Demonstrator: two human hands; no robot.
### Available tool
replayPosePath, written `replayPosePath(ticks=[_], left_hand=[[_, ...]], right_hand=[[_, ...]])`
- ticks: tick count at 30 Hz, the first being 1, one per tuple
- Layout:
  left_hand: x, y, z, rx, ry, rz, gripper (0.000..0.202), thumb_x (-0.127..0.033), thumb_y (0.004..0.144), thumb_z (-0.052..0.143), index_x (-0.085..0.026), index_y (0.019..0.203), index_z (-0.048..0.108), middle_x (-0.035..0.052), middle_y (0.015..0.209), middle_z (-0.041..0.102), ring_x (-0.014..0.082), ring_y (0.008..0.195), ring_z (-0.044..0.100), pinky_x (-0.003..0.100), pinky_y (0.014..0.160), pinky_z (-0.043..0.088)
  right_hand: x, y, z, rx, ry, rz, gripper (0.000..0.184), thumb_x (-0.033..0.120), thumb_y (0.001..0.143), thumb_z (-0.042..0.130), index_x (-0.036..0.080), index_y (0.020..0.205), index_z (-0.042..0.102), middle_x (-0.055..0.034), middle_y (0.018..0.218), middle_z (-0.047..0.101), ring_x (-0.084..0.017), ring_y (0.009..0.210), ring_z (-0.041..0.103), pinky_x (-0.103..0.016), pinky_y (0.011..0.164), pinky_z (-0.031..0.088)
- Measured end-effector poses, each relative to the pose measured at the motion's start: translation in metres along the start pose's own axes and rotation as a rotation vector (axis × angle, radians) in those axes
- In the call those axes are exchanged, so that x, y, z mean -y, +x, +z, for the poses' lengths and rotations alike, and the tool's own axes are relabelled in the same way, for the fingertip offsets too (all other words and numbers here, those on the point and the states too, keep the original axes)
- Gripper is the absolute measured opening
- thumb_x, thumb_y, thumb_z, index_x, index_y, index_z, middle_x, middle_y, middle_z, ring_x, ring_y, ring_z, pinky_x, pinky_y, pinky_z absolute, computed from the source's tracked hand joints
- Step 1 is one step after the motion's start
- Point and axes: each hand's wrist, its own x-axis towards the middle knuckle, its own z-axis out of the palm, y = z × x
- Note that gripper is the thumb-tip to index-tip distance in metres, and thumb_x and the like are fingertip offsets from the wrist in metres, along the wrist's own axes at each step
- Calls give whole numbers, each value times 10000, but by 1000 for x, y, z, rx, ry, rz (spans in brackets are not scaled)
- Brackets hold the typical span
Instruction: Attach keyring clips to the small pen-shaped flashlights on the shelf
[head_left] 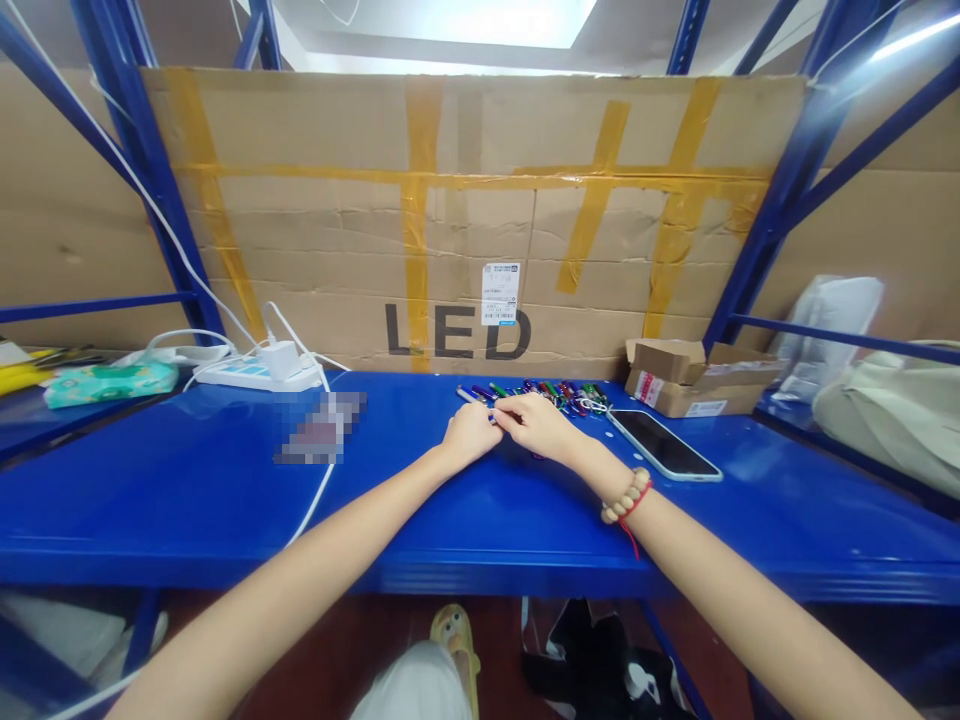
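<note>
My left hand (471, 436) is closed in a loose fist over the blue shelf top. A slim, pale pen (468, 395) shows at its far side and seems to run through the fist. Against it, my right hand (534, 424) pinches with thumb and forefinger, where a small blue and white bit shows, apparently the pen's end. The fingers hide most of this piece. Just behind both hands lies a pile of shiny coloured pens (551, 390) in red, green, blue and purple, partly covered by the right hand.
Right of the pens lies a phone (666, 445), with an open small carton (697, 378) behind it. A power strip (251, 370) with white cables and a green soft pack (112, 382) are at left. A large cardboard box (337, 240) closes off the back, between blue posts.
</note>
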Motion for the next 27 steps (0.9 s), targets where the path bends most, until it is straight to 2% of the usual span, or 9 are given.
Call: replayPosePath(ticks=[10,20,24,27], left_hand=[[0,0,-4,-45,-5,-74,230,-268,714,457,-156,723,658,104,820,677,232,792,620,256,603,423],[-2,-3,-6,47,151,-53,255,-197,696,418,-165,697,670,125,826,680,254,810,627,283,633,442],[-8,-5,-3,65,233,-79,259,-188,704,422,-180,728,679,125,867,677,247,851,621,291,687,449],[-11,-9,-2,91,271,-46,258,-191,707,428,-183,746,684,121,873,677,255,878,614,306,718,446]], right_hand=[[-6,0,5,-34,38,-13,272,236,863,396,162,658,559,-6,624,564,-92,546,434,-209,548,248],[0,-4,0,29,-97,-67,279,221,862,406,149,649,570,-63,686,615,-131,640,535,-228,587,302],[-1,-8,5,77,-94,101,282,201,819,429,151,577,565,-66,645,621,-131,574,518,-241,535,286],[-5,-8,10,127,107,235,330,191,790,427,150,477,524,-29,521,574,-103,493,465,-225,502,288]])
